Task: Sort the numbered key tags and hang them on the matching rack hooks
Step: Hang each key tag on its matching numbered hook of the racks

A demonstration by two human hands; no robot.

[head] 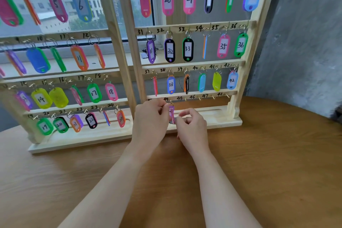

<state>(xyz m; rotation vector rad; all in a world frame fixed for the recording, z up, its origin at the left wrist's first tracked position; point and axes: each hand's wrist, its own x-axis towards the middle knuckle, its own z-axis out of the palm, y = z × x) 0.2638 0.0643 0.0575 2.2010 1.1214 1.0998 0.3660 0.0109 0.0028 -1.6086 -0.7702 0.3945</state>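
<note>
Two wooden racks stand side by side; the right rack (246, 65) carries hooks numbered 25 to 48, the left rack (118, 46) the lower numbers. Coloured numbered tags hang on most hooks. A purple tag (171, 114) hangs edge-on below the hook marked 44 in the bottom row. My left hand (150, 122) pinches the tag's ring at the top. My right hand (192, 126) pinches the tag's lower end. Its number is not readable. Hooks 45 to 48 (199, 98) are bare.
The racks stand on a brown wooden table (259, 163), with a window behind them and a grey concrete wall (305, 33) at the right. A dark object (337, 112) shows at the table's far right edge.
</note>
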